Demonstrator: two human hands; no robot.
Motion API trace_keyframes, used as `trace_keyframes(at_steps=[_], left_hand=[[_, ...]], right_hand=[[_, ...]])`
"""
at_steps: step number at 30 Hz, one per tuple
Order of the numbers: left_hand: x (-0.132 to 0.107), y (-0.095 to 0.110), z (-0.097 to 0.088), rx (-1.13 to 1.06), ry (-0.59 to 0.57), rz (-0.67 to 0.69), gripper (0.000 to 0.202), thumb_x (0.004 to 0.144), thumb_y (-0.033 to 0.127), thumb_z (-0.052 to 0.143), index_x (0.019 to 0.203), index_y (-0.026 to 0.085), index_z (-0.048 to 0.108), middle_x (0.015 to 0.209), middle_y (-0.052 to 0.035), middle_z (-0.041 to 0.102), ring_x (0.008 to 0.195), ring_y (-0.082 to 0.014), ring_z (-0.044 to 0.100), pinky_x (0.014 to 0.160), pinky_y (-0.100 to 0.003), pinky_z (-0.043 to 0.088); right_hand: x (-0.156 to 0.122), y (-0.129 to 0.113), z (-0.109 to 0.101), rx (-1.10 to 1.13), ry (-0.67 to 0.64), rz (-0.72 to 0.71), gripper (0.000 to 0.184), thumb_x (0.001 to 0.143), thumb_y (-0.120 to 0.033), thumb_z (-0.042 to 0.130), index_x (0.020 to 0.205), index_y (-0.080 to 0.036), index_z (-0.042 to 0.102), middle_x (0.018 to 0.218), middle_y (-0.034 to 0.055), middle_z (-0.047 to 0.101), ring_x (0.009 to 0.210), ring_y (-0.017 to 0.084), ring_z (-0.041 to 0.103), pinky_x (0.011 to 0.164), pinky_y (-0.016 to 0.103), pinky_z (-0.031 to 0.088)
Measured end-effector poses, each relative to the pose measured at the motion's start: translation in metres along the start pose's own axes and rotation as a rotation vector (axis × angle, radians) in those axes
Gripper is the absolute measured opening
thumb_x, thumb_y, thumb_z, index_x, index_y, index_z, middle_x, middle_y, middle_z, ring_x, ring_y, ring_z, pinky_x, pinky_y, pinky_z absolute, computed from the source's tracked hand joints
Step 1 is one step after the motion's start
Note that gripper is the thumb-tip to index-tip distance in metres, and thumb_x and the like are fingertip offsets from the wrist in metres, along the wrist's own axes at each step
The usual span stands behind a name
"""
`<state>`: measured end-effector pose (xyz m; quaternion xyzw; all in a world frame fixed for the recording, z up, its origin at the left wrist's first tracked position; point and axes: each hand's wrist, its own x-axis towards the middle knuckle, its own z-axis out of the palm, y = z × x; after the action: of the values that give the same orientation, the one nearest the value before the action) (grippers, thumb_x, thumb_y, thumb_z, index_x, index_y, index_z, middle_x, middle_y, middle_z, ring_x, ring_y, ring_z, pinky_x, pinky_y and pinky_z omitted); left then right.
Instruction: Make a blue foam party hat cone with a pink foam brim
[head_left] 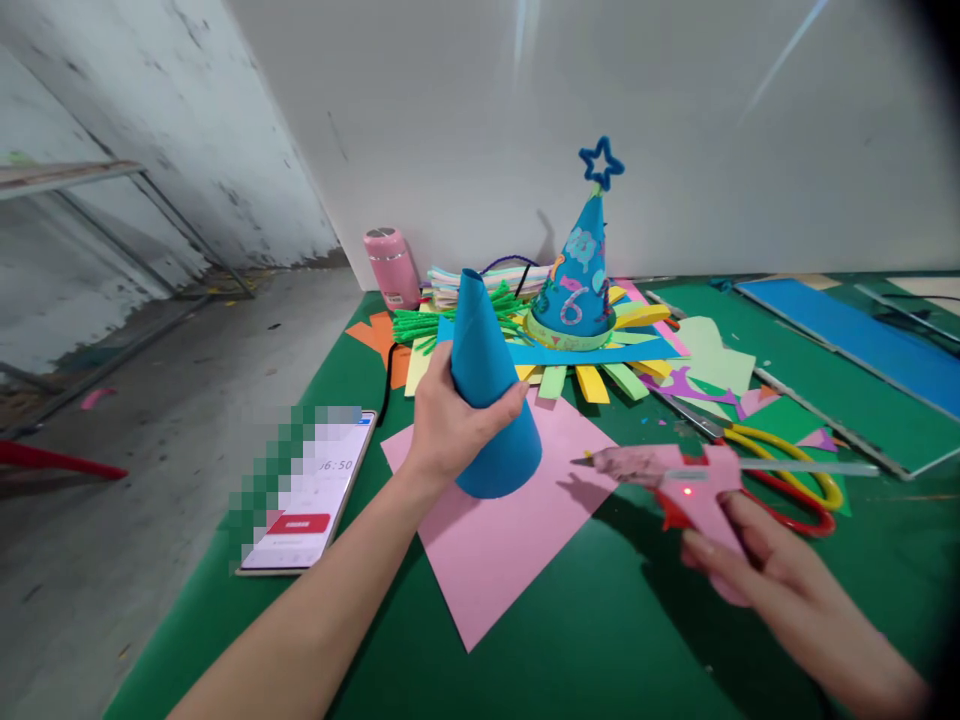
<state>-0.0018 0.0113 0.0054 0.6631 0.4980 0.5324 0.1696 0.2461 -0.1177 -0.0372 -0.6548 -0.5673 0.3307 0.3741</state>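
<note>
My left hand is wrapped round a plain blue paper cone, which stands upright with its point up. Beneath the cone lies a pink paper sheet on the green table. In my right hand is a pink hot glue gun with a lit red light and a clear glue stick in its back. Its nozzle points left at the cone but stays apart from it. Behind stands a decorated blue party hat topped by a dark blue star.
Scissors with yellow and red handles lie beyond the glue gun. A phone rests near the left edge. Green pipe cleaners, a pink bottle and paper strips sit at the back. A blue board lies far right.
</note>
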Motion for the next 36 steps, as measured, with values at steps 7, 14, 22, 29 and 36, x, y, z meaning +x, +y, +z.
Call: trace_keyframes(at_steps=[7, 14, 22, 29, 36], left_hand=[[-0.001, -0.001, -0.001, -0.014, -0.023, -0.011, 0.04, 0.055, 0.037, 0.07, 0.084, 0.021, 0.048, 0.074, 0.001, 0.054, 0.071, -0.017, 0.055, 0.057, -0.029, 0.046], [-0.001, -0.004, 0.001, -0.02, 0.003, 0.01, 0.038, 0.055, 0.036, 0.07, 0.082, 0.02, 0.048, 0.073, 0.0019, 0.053, 0.07, -0.0157, 0.055, 0.058, -0.027, 0.046], [-0.003, -0.006, 0.002, -0.078, 0.009, 0.0, 0.039, 0.055, 0.033, 0.071, 0.083, 0.02, 0.048, 0.075, 0.0016, 0.053, 0.07, -0.0147, 0.054, 0.059, -0.027, 0.047], [-0.004, -0.005, 0.001, -0.108, -0.006, -0.018, 0.041, 0.056, 0.033, 0.071, 0.088, 0.02, 0.049, 0.08, 0.0002, 0.054, 0.073, -0.0158, 0.055, 0.062, -0.029, 0.047], [-0.004, -0.005, 0.001, -0.137, -0.019, -0.024, 0.042, 0.055, 0.033, 0.071, 0.089, 0.02, 0.049, 0.083, -0.0003, 0.055, 0.076, -0.0163, 0.055, 0.064, -0.029, 0.048]], right_hand=[[-0.016, -0.017, 0.052, -0.286, -0.242, -0.402, 0.033, 0.083, -0.023, 0.042, 0.115, -0.02, 0.039, 0.107, 0.01, 0.058, 0.094, 0.02, 0.057, 0.076, 0.029, 0.049], [-0.02, -0.014, 0.062, -0.468, -0.251, -0.6, 0.049, 0.077, -0.013, 0.04, 0.123, -0.022, 0.029, 0.108, 0.0064, 0.061, 0.092, 0.019, 0.06, 0.071, 0.029, 0.052], [-0.023, -0.003, 0.059, -0.466, -0.186, -0.563, 0.043, 0.08, -0.02, 0.043, 0.122, -0.021, 0.033, 0.111, 0.0066, 0.06, 0.095, 0.019, 0.059, 0.075, 0.028, 0.052], [-0.025, 0.015, 0.054, -0.498, -0.169, -0.523, 0.041, 0.081, -0.03, 0.048, 0.119, -0.02, 0.039, 0.109, 0.0098, 0.06, 0.094, 0.02, 0.06, 0.075, 0.025, 0.052], [-0.022, 0.009, 0.053, -0.494, -0.157, -0.556, 0.038, 0.082, -0.032, 0.047, 0.117, -0.019, 0.04, 0.11, 0.0115, 0.06, 0.088, 0.02, 0.062, 0.067, 0.023, 0.054]])
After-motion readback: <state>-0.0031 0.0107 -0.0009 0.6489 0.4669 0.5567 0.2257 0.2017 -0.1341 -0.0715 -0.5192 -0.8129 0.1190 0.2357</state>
